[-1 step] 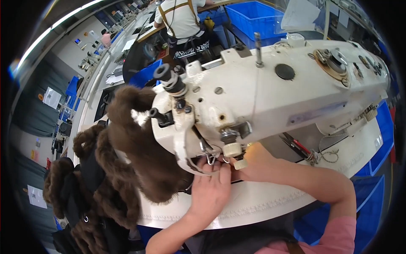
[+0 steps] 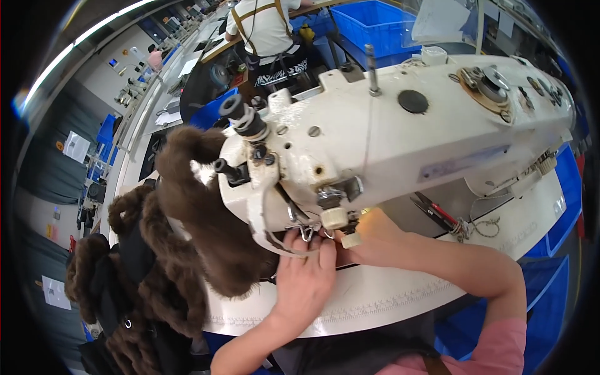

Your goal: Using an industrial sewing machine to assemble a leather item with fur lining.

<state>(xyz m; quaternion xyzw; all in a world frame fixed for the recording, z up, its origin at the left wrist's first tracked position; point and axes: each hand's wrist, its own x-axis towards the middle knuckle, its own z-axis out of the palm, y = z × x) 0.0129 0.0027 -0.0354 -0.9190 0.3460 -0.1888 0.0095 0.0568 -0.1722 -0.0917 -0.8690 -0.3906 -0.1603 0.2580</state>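
Note:
A white industrial sewing machine [image 2: 406, 144] spans the view. My left hand [image 2: 305, 281] lies beside its needle area, fingers stretched forward onto dark material, tips partly hidden by metal parts. My right hand [image 2: 369, 240] is under the machine head, right of the needle, its fingers hidden behind the knobs. A brown furry piece [image 2: 219, 231] hangs over the bed left of the needle, against my left hand's side. Red-handled scissors [image 2: 445, 214] and a tangle of cord [image 2: 484, 228] lie behind my right hand.
Black-and-brown furry pieces [image 2: 122, 281] are piled at the left. The white table [image 2: 394, 303] curves across the front. Blue bins [image 2: 372, 22] stand behind, with another [image 2: 537, 300] at lower right. A person in a white top [image 2: 262, 31] works beyond the machine.
The view has shifted slightly, so the machine and my hands sit a little further left and higher. My hands stay at the needle area.

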